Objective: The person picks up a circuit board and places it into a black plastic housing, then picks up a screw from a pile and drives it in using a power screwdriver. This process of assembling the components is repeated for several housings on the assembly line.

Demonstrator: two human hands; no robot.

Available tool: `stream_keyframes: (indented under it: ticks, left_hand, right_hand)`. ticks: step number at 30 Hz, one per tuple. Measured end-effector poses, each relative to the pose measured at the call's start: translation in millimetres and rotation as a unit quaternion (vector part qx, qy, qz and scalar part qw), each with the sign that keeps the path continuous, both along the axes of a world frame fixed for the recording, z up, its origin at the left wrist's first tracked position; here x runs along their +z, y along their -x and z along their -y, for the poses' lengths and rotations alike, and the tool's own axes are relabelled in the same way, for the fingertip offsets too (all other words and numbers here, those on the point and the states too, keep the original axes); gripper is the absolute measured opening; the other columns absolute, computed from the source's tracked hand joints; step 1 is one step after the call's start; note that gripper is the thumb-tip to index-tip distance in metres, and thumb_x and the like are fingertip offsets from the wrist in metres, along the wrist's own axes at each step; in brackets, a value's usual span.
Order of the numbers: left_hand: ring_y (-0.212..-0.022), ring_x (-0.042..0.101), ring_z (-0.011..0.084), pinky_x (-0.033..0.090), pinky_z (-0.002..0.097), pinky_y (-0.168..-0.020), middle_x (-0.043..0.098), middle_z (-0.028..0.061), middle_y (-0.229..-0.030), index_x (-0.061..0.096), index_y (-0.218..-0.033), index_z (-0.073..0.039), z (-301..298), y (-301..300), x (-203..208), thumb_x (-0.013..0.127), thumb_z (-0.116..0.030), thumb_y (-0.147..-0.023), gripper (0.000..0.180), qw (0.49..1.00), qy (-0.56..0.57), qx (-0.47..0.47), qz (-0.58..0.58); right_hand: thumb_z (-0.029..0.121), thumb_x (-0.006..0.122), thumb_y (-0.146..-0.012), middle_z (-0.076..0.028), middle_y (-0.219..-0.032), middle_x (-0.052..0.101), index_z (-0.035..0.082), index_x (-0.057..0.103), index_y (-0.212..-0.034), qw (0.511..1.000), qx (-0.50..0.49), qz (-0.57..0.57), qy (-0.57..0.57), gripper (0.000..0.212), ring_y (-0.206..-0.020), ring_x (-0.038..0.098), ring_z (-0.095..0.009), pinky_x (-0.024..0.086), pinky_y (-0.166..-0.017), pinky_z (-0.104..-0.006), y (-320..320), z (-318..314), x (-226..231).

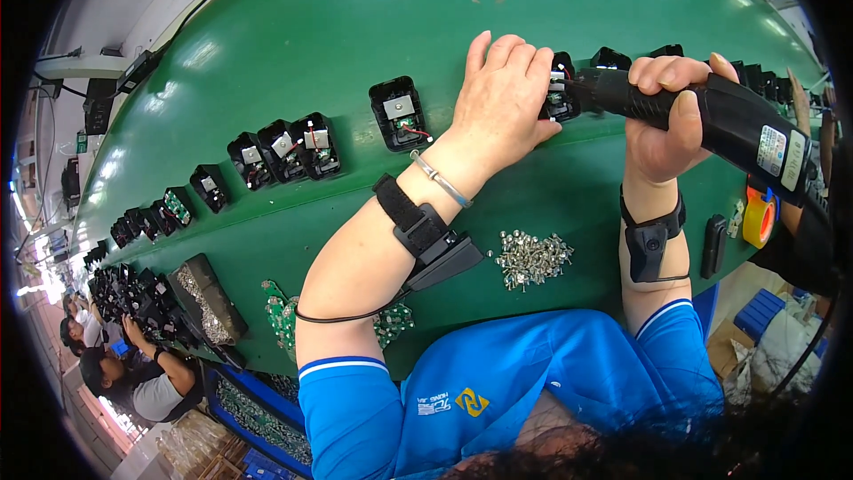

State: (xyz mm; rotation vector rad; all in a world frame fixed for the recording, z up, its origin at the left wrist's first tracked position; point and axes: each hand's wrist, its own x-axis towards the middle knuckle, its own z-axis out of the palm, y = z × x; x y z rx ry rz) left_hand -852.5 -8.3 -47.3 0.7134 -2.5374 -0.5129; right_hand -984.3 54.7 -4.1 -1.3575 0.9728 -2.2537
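My right hand (662,138) is closed around a black electric screwdriver (742,120) lying nearly level, its tip pointing left. The tip meets a black plastic housing (562,107) with a metal plate and wires inside. My left hand (506,93) grips that housing from its left side, the thumb at the near edge and the fingers at the far edge, covering part of it. Left of my left hand, another open housing (399,111) holds a metal plate, a green board and a red wire. A pile of small silver screws (531,258) lies between my forearms.
More black housings (302,147) stand in a curved row along the green table (426,0), to both sides. A long box of small metal parts (209,302) and green circuit boards (283,316) lie at left. Orange tape (760,218) sits at right. Other people work at far left.
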Motion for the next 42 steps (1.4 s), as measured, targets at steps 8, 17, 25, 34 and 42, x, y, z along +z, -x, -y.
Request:
stream_keyframes:
  ticks: [8,17,25,34,42]
  left_hand:
    - [-0.101,0.041,0.0249,0.024,0.0429,-0.093,0.048,0.01,-0.096,0.044,-0.102,-0.003,-0.3,-3.0,0.4,0.074,-0.024,-0.05,0.064,1.0,-0.01,0.007,0.009]
    - [-0.101,0.041,0.025,0.024,0.0433,-0.093,0.049,0.0095,-0.096,0.044,-0.103,-0.003,-0.3,-5.5,-3.0,0.074,-0.024,-0.05,0.065,1.0,-0.008,0.011,0.008]
    - [-0.1,0.042,0.0237,0.025,0.0441,-0.093,0.05,0.0077,-0.096,0.047,-0.104,-0.004,1.1,-7.5,-6.4,0.075,-0.023,-0.047,0.066,1.0,0.005,0.006,0.021]
    - [-0.099,0.043,0.0241,0.025,0.0446,-0.093,0.051,0.0079,-0.096,0.048,-0.103,-0.003,3.4,-18.2,-6.8,0.077,-0.026,-0.043,0.07,0.999,-0.003,0.016,0.038]
    - [-0.084,0.047,0.0234,0.036,0.0354,-0.075,0.052,0.0047,-0.082,0.057,-0.084,-0.009,-47.7,-81.1,33.7,0.069,-0.015,-0.055,0.031,0.974,-0.145,-0.153,0.083]
  right_hand:
    - [0.015,0.049,-0.074,-0.006,-0.075,0.048,0.005,0.036,-0.111,1.0,0.017,-0.007,0.007,0.04,-0.063,0.046,-0.017,0.04,-0.059,-0.0343,-1.2,-0.3,-2.6]
    - [-0.002,0.045,-0.072,-0.009,-0.074,0.048,0.003,0.031,-0.113,0.998,0.063,-0.007,0.028,0.043,-0.062,0.048,-0.017,0.044,-0.058,-0.0343,-2.3,2.5,-8.5]
    - [0.012,0.054,-0.074,-0.006,-0.074,0.046,0.009,0.039,-0.106,0.995,0.078,-0.06,-0.024,0.035,-0.062,0.045,-0.017,0.04,-0.058,-0.0332,-5.4,5.3,-12.8]
    - [-0.004,0.048,-0.069,-0.01,-0.071,0.052,-0.004,0.032,-0.109,0.998,0.063,0.013,-0.004,0.043,-0.063,0.052,-0.019,0.045,-0.061,-0.032,-14.7,4.2,-8.0]
    - [0.025,0.057,-0.072,-0.004,-0.077,0.045,0.009,0.034,-0.117,0.993,0.116,-0.015,-0.034,0.052,-0.062,0.045,-0.015,0.036,-0.053,-0.0282,23.1,-90.7,27.2]
